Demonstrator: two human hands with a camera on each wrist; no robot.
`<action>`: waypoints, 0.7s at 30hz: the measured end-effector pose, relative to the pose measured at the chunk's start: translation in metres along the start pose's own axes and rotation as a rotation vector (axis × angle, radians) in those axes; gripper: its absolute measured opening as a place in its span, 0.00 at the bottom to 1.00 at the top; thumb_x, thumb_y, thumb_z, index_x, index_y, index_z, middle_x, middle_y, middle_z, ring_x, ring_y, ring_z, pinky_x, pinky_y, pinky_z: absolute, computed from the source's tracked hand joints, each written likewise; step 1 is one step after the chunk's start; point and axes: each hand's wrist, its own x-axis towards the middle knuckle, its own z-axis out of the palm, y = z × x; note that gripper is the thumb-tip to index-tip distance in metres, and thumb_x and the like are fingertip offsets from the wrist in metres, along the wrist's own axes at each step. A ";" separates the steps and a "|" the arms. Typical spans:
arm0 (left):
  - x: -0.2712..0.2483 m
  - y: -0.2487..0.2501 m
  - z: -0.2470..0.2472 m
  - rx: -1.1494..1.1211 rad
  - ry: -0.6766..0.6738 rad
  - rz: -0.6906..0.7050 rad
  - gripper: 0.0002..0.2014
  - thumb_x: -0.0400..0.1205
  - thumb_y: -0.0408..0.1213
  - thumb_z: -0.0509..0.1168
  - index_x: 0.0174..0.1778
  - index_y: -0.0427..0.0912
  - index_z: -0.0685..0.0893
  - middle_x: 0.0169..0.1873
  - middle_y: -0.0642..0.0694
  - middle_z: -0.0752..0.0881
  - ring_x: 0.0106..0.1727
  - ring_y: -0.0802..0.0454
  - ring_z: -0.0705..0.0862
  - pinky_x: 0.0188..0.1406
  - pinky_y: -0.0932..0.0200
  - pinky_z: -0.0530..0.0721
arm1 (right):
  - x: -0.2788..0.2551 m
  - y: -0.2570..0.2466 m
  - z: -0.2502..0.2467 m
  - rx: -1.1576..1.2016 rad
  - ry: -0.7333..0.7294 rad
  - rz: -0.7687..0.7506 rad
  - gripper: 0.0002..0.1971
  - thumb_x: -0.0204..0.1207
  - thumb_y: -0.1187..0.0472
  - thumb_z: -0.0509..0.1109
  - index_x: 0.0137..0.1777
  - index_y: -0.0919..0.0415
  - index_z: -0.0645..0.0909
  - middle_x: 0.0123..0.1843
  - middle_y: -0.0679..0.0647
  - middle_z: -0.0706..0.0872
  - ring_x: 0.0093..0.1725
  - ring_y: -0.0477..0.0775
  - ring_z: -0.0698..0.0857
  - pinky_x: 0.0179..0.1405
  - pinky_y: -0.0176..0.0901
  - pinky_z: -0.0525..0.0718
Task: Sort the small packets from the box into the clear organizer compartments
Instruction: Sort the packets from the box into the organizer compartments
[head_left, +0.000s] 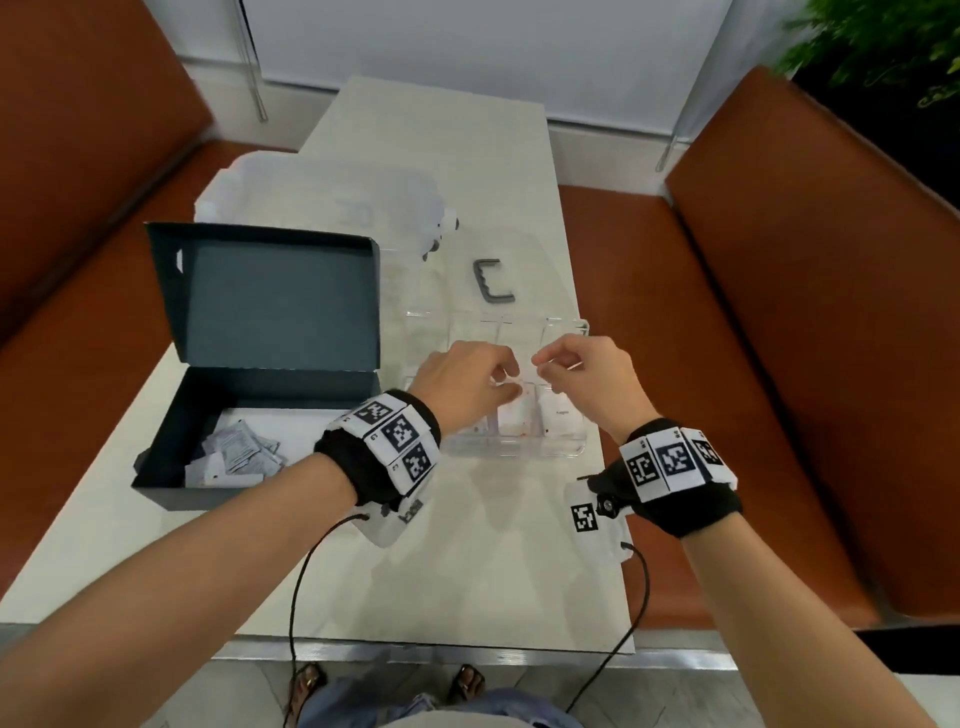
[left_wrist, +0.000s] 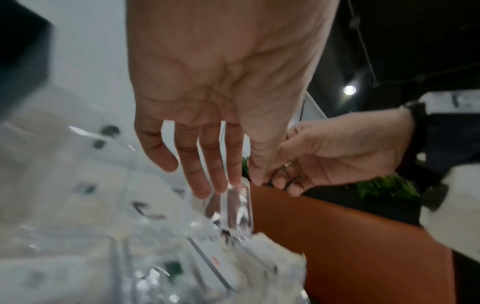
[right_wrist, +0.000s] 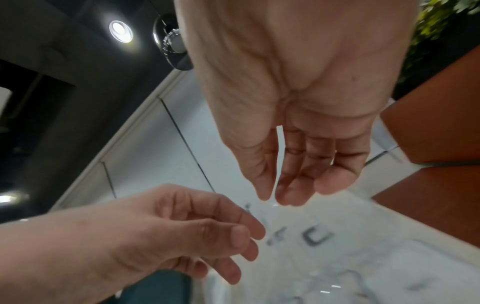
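The clear organizer (head_left: 569, 448) sits mid-table, with white packets (head_left: 563, 415) lying in its near compartments. Both hands hover close together just above it. My left hand (head_left: 501, 382) is on the left; in the left wrist view its fingers (left_wrist: 221, 185) point straight down at a clear divider wall and hold nothing. My right hand (head_left: 543, 366) has thumb and forefinger nearly touching (right_wrist: 275, 197), and no packet shows between them. The dark open box (head_left: 171, 415) stands to the left, and several small packets (head_left: 234, 452) lie in its near corner.
A grey C-shaped handle (head_left: 493, 283) lies beyond the organizer. A translucent tub (head_left: 322, 192) stands behind the box's raised lid (head_left: 275, 296). Orange bench seats (head_left: 779, 338) flank the narrow white table (head_left: 467, 561) on both sides.
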 end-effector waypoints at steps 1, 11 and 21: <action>-0.010 -0.014 -0.016 -0.044 0.023 -0.019 0.13 0.82 0.48 0.66 0.61 0.50 0.85 0.55 0.52 0.87 0.54 0.52 0.85 0.59 0.47 0.82 | 0.000 -0.016 0.008 0.016 -0.045 -0.032 0.04 0.77 0.62 0.71 0.47 0.53 0.87 0.41 0.49 0.88 0.38 0.46 0.86 0.29 0.21 0.74; -0.122 -0.203 -0.119 0.028 0.304 -0.451 0.11 0.81 0.41 0.69 0.58 0.45 0.82 0.53 0.45 0.84 0.52 0.46 0.83 0.55 0.45 0.83 | 0.009 -0.159 0.164 -0.262 -0.681 -0.350 0.13 0.77 0.61 0.72 0.60 0.59 0.83 0.43 0.51 0.86 0.45 0.49 0.86 0.48 0.34 0.80; -0.155 -0.256 -0.088 -0.143 -0.048 -0.571 0.17 0.84 0.40 0.63 0.66 0.38 0.73 0.54 0.34 0.84 0.50 0.37 0.85 0.45 0.50 0.83 | 0.029 -0.179 0.281 -0.945 -0.942 -0.454 0.48 0.62 0.64 0.82 0.80 0.50 0.59 0.50 0.54 0.72 0.53 0.60 0.79 0.49 0.54 0.85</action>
